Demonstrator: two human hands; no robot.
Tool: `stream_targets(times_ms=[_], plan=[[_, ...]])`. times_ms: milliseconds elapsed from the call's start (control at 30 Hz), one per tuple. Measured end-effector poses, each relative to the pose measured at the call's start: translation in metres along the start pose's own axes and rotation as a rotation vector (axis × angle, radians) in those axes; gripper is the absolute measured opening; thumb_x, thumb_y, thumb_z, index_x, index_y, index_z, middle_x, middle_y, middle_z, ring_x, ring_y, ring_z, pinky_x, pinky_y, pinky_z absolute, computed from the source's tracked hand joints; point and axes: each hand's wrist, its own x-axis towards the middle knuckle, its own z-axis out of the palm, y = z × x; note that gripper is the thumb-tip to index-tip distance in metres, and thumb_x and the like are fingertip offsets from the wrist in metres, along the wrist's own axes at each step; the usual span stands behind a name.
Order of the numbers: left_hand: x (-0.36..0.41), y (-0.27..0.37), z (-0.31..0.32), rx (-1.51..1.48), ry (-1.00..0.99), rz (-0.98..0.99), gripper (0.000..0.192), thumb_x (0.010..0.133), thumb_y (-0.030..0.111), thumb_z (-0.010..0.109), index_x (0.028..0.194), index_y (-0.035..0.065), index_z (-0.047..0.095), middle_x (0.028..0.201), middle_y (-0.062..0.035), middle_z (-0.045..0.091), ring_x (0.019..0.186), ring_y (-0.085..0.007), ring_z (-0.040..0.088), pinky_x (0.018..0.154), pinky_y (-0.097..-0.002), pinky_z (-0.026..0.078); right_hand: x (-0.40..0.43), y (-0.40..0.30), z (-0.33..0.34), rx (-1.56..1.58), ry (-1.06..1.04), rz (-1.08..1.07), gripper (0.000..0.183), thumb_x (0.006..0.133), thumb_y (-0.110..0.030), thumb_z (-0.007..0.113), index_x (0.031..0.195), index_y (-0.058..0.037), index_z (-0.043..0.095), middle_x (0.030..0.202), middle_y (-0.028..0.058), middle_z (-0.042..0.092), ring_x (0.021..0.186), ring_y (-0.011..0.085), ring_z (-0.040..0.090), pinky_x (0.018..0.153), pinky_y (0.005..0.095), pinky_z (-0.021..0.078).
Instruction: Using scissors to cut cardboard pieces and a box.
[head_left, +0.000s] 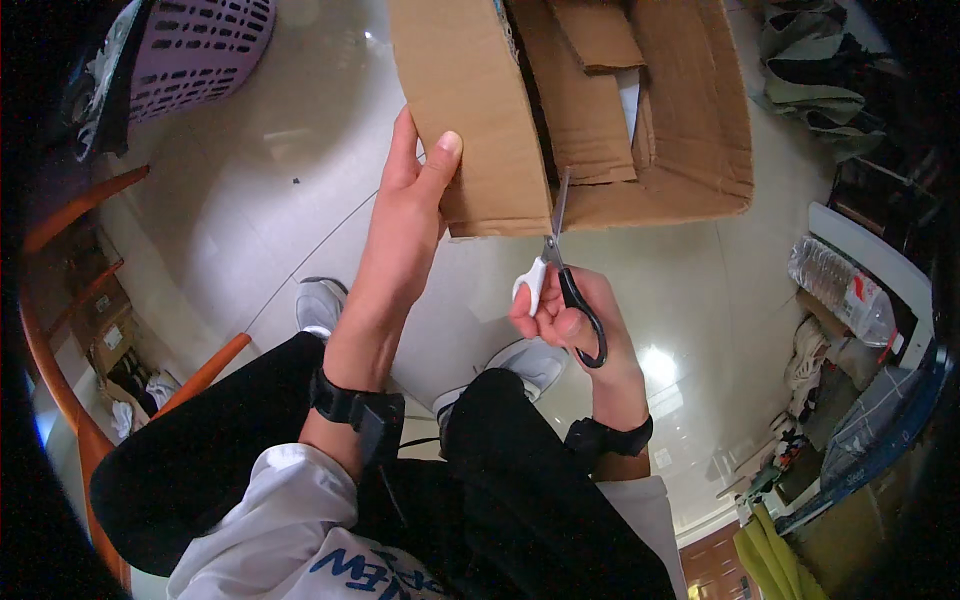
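An open cardboard box (701, 112) sits at the top, with a cut cardboard piece and something white inside. My left hand (420, 180) grips the cardboard flap (480, 127) on the box's left side, thumb on top and fingers behind. In my right hand (577, 315) is a pair of scissors (553, 247) with one white and one black handle loop. Their blades are at the near corner between flap and box, one blade showing inside the opening; the other is partly hidden.
A purple perforated plastic basket (202, 60) stands at the upper left, above a wooden chair frame (90, 442). At the right, a clear plastic bottle (844, 289) lies by a shelf with shoes. Dark and green fabric (814, 82) is at the upper right.
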Motion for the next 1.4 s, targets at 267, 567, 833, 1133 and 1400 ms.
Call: stream_targets(times_ms=[267, 567, 833, 1133, 1400], plan=[[0.004, -0.006, -0.004, -0.007, -0.04, 0.046, 0.05, 0.099, 0.019, 0.04, 0.144, 0.0054, 0.023, 0.142, -0.0086, 0.038, 0.127, -0.018, 0.041, 0.103, -0.0318, 0.036, -0.008, 0.013, 0.002, -0.145, 0.195, -0.109, 0.022, 0.075, -0.013, 0.078, 0.079, -0.0025, 0.059, 0.069, -0.0038, 0.055, 0.061, 0.0029, 0.047, 0.055, 0.0182, 0.0367], [0.002, -0.001, -0.007, -0.008, -0.025, 0.004, 0.05, 0.099, 0.02, 0.039, 0.145, 0.0068, 0.022, 0.141, -0.0087, 0.039, 0.126, -0.0188, 0.042, 0.102, -0.0339, 0.038, 0.0, -0.007, 0.018, -0.123, 0.125, -0.114, 0.022, 0.078, -0.018, 0.075, 0.079, -0.0021, 0.059, 0.066, -0.0048, 0.053, 0.06, 0.0036, 0.045, 0.054, 0.0182, 0.0343], [0.003, 0.001, -0.013, 0.017, -0.036, 0.019, 0.053, 0.099, 0.019, 0.041, 0.146, 0.0076, 0.019, 0.143, -0.0087, 0.036, 0.127, -0.019, 0.041, 0.103, -0.0337, 0.037, 0.001, -0.022, 0.018, -0.153, 0.132, 0.015, 0.023, 0.079, -0.019, 0.074, 0.075, -0.003, 0.058, 0.062, -0.0042, 0.05, 0.057, 0.0031, 0.043, 0.051, 0.0198, 0.0297], [0.005, 0.001, -0.013, 0.015, -0.055, 0.023, 0.056, 0.099, 0.021, 0.042, 0.147, 0.009, 0.016, 0.145, -0.0077, 0.034, 0.128, -0.0186, 0.041, 0.103, -0.034, 0.037, -0.001, -0.017, 0.026, -0.241, 0.292, -0.007, 0.019, 0.076, -0.012, 0.074, 0.071, -0.0026, 0.059, 0.059, -0.0041, 0.05, 0.053, 0.0026, 0.041, 0.048, 0.0197, 0.0284], [0.006, -0.002, -0.018, 0.01, -0.092, 0.026, 0.056, 0.099, 0.022, 0.042, 0.147, 0.0087, 0.017, 0.143, -0.007, 0.036, 0.126, -0.017, 0.042, 0.101, -0.0325, 0.04, 0.01, -0.027, 0.026, -0.247, 0.145, 0.004, 0.027, 0.08, -0.027, 0.072, 0.08, -0.0032, 0.059, 0.068, -0.0046, 0.052, 0.063, 0.0033, 0.044, 0.055, 0.0191, 0.0323]])
